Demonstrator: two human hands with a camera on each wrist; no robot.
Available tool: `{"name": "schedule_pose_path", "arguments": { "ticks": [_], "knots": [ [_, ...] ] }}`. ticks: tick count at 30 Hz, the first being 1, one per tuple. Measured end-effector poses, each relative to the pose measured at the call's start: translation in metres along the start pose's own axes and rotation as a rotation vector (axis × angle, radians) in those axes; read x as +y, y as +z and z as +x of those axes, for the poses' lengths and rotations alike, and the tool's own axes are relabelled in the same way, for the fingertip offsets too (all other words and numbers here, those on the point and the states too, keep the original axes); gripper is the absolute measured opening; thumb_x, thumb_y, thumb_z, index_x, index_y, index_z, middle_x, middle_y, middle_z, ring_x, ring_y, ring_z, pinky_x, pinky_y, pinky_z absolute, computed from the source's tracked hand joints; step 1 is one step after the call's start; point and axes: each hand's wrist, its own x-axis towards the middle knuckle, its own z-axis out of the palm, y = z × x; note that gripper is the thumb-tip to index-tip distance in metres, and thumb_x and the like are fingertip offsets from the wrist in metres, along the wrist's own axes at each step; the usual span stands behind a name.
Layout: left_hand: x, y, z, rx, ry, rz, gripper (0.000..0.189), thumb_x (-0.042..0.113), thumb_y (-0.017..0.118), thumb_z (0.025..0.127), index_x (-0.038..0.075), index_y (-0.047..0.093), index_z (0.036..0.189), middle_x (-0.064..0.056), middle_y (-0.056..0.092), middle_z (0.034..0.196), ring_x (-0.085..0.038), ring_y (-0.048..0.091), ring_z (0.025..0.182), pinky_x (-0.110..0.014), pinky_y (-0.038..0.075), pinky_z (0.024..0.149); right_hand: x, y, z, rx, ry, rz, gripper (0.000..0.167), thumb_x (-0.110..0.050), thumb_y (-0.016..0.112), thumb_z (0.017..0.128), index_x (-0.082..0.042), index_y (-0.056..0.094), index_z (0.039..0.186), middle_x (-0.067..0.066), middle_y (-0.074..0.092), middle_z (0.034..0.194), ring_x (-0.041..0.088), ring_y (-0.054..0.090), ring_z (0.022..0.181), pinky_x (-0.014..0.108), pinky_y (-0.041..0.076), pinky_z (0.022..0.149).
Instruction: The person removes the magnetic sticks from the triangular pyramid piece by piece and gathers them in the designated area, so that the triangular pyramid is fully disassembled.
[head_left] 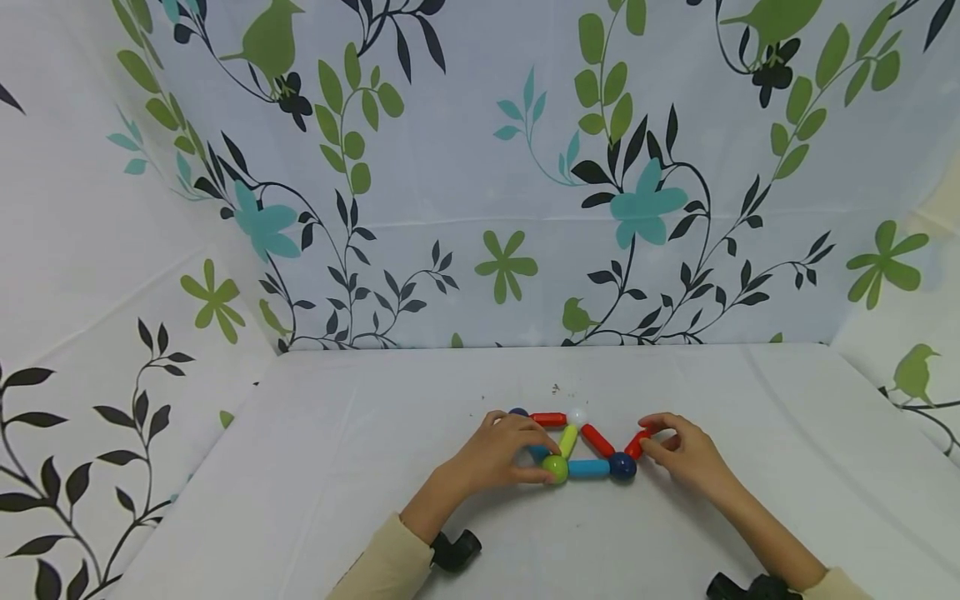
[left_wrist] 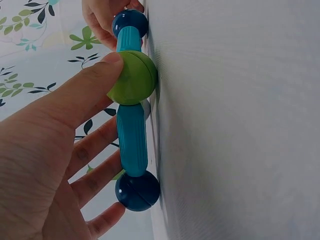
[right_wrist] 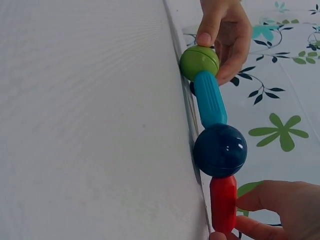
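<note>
On the white table lies a flat frame of magnetic sticks and balls. My left hand grips its left side, thumb on the green ball and fingers reaching behind the blue stick. Another blue stick joins the green ball to a dark blue ball. With thumb and fingers, my right hand pinches a red stick, whose end meets that dark blue ball. A white ball at the back joins two more red sticks and a yellow-green stick.
Behind the white tabletop hangs a patterned cloth with leaves and birds. Black wrist cameras sit under the left forearm and beside the right forearm. Small brown specks mark the table behind the frame.
</note>
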Motion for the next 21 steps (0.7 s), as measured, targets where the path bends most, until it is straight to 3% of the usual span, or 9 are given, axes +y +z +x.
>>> {"name": "schedule_pose_path", "arguments": {
  "ticks": [9, 16, 21],
  "knots": [
    [0.001, 0.0, 0.0, -0.002, -0.005, 0.004, 0.033, 0.044, 0.075, 0.084, 0.029, 0.071, 0.113, 0.011, 0.064, 0.12, -0.009, 0.05, 0.121, -0.047, 0.033, 0.106, 0.0, 0.001, -0.001, 0.032, -0.023, -0.025, 0.025, -0.01, 0.066, 0.09, 0.001, 0.065, 0.113, 0.017, 0.062, 0.108, 0.018, 0.053, 0.078, 0.024, 0.047, 0.055],
    [0.0, -0.001, 0.0, -0.004, -0.013, 0.002, 0.033, 0.044, 0.074, 0.084, 0.028, 0.071, 0.113, 0.011, 0.064, 0.121, -0.009, 0.05, 0.122, -0.048, 0.033, 0.107, -0.007, 0.007, 0.001, 0.121, -0.148, -0.065, 0.018, -0.006, 0.067, 0.089, -0.002, 0.069, 0.106, 0.01, 0.064, 0.101, 0.019, 0.054, 0.083, 0.021, 0.048, 0.061],
    [-0.003, 0.0, 0.0, 0.099, -0.017, -0.035, 0.027, 0.045, 0.068, 0.089, 0.025, 0.072, 0.107, 0.009, 0.065, 0.115, -0.01, 0.054, 0.116, -0.044, 0.038, 0.102, -0.016, 0.011, 0.004, 0.134, -0.154, -0.078, 0.016, -0.006, 0.067, 0.089, -0.003, 0.07, 0.105, 0.008, 0.063, 0.098, 0.018, 0.052, 0.081, 0.02, 0.045, 0.059]
  ]
}}
